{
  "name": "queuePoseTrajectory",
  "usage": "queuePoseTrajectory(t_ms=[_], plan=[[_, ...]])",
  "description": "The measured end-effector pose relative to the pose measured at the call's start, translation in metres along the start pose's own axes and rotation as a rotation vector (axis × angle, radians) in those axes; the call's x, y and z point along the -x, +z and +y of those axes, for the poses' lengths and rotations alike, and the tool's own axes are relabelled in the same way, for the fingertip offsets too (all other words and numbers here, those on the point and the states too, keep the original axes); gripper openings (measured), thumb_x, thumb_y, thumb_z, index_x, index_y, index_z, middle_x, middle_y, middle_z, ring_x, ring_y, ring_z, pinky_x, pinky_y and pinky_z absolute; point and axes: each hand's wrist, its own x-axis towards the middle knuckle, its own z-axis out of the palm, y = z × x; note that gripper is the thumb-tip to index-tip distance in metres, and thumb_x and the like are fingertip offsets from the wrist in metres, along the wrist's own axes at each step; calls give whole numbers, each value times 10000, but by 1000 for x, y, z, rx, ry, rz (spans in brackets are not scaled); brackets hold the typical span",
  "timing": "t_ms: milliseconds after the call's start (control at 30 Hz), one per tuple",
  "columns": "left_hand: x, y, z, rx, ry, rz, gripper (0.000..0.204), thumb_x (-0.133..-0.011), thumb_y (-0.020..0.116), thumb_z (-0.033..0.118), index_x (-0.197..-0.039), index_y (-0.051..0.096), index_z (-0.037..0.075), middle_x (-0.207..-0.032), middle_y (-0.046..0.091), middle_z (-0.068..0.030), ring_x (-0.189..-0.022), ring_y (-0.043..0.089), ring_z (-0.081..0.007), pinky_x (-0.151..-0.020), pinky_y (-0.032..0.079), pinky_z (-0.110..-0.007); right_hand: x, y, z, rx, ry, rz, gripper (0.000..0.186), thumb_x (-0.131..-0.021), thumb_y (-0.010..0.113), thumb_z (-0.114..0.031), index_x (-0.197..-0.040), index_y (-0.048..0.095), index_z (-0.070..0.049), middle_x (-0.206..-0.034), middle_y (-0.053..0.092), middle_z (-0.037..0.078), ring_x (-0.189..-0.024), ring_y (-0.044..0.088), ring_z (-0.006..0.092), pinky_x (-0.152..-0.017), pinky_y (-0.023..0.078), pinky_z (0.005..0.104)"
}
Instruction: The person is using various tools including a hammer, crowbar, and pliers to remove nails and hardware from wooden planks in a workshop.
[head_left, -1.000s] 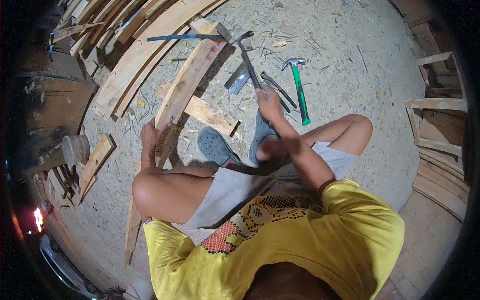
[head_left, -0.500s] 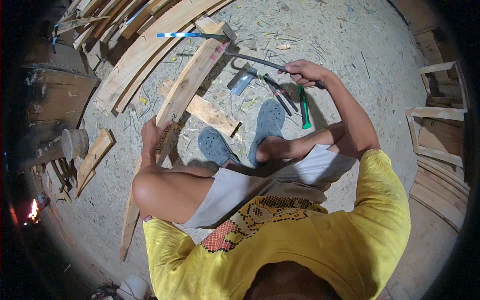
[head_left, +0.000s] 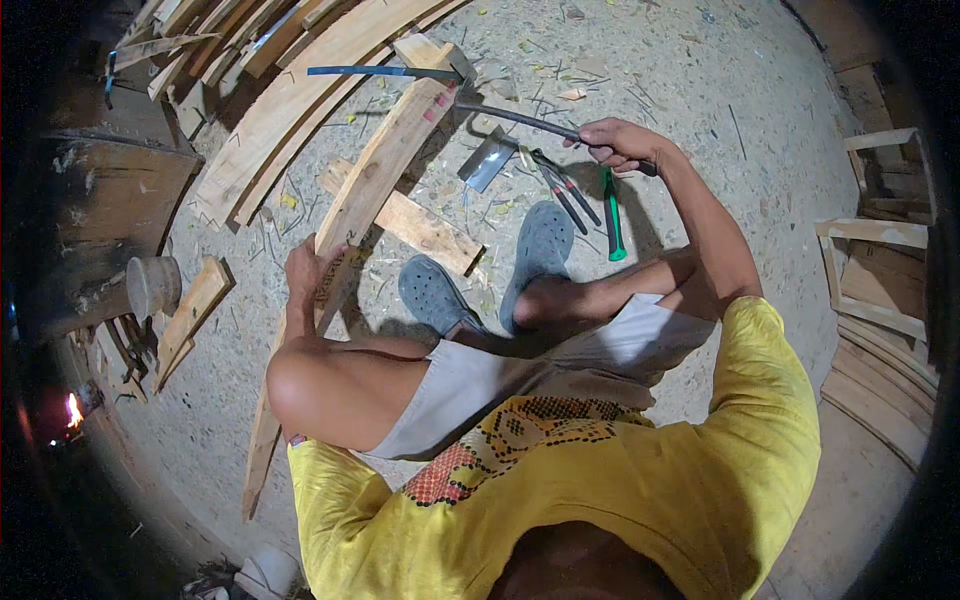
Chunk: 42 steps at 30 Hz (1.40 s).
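The right hand (head_left: 618, 143) is closed around the grip of a long dark metal bar (head_left: 520, 118), whose far end reaches the upper end of a long pale wooden plank (head_left: 375, 185) lying slantwise on the gritty concrete floor (head_left: 720, 80). The left hand (head_left: 303, 272) is wrapped around that plank's edge lower down, fingers curled. Just right of the plank's middle lie a short wooden offcut (head_left: 415, 222), a flat steel blade (head_left: 487, 160), a pair of pliers (head_left: 560, 190) and a green-handled hammer (head_left: 610, 210). Left of the plank stands a small grey cylindrical pot (head_left: 152, 286); its contents cannot be made out.
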Motion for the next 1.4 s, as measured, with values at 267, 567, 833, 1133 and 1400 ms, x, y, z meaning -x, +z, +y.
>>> queuePoseTrajectory(t_ms=[267, 567, 833, 1133, 1400], plan=[[-2, -1, 4, 9, 17, -18, 671, -774, 786, 649, -1059, 724, 45, -898, 737, -239, -895, 711, -439, -774, 544, -507, -2, 2, 17, -59, -10, 58, 339, -1095, 494, -305, -1323, 607, -81, -638, 329, -82, -457, 267, 32, -368, 215, 223], [17, -6, 14, -138, -131, -2, 700, -765, 772, 673, -1057, 719, 39, -884, 731, -248, -873, 709, -441, -744, 542, -528, -54, 192, 45, -441, -149, 420, 255, -1073, 540, -281, -1199, 641, -84, -595, 403, -73, -428, 347, 45, -365, 253, 255], [12, -9, 13, -97, -91, 3, 665, -786, 769, 633, -1093, 721, 46, -904, 736, -243, -889, 711, -436, -753, 548, -523, -167, 345, 43, -28, -319, 1255, 325, -1037, 510, -313, -1146, 647, -39, -915, 687, 275, -901, 660, 488, -779, 491, 544], [4, 0, 21, -143, -32, 46, 724, -759, 757, 696, -1085, 716, 50, -919, 733, -231, -900, 705, -432, -759, 546, -525, -210, 386, 13, -334, -299, 1196, 260, -1063, 500, -237, -1079, 607, 0, -868, 589, 202, -736, 577, 366, -691, 460, 476], [7, 1, 19, -123, -24, 97, 748, -745, 760, 721, -1060, 714, 44, -877, 726, -238, -880, 710, -433, -758, 546, -513, -35, 229, 107, -898, -125, 148, 242, -1085, 503, -369, -1159, 563, -146, -625, 371, -82, -423, 330, 59, -342, 278, 247]])
